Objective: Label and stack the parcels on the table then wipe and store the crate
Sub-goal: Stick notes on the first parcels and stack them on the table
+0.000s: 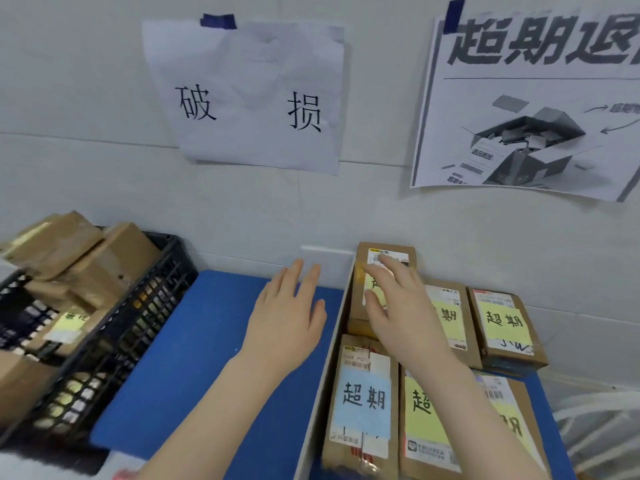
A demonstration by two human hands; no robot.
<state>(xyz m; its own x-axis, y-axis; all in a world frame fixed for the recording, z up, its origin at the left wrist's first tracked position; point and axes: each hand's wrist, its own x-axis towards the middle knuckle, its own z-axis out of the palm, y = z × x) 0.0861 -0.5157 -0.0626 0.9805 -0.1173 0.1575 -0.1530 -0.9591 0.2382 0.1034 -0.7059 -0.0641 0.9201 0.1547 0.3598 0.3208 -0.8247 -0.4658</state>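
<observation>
Several brown cardboard parcels with yellow or blue notes lie on the right of the blue table [194,358]. My right hand [398,306] rests with spread fingers on the yellow note of the far parcel [384,258], hiding most of that note. My left hand [287,317] hovers flat and empty over the table just left of that parcel. In front lie a parcel with a blue note [363,400] and one with a yellow note [426,420]. At the left, a black plastic crate [138,306] holds several more parcels, one bearing a yellow note [67,323].
A white upright divider [332,358] separates the labelled parcels from the bare blue part of the table. Two paper signs are taped to the wall, one [249,98] above the middle and one [530,105] at the right. A white wire rack [595,431] stands beyond the table's right edge.
</observation>
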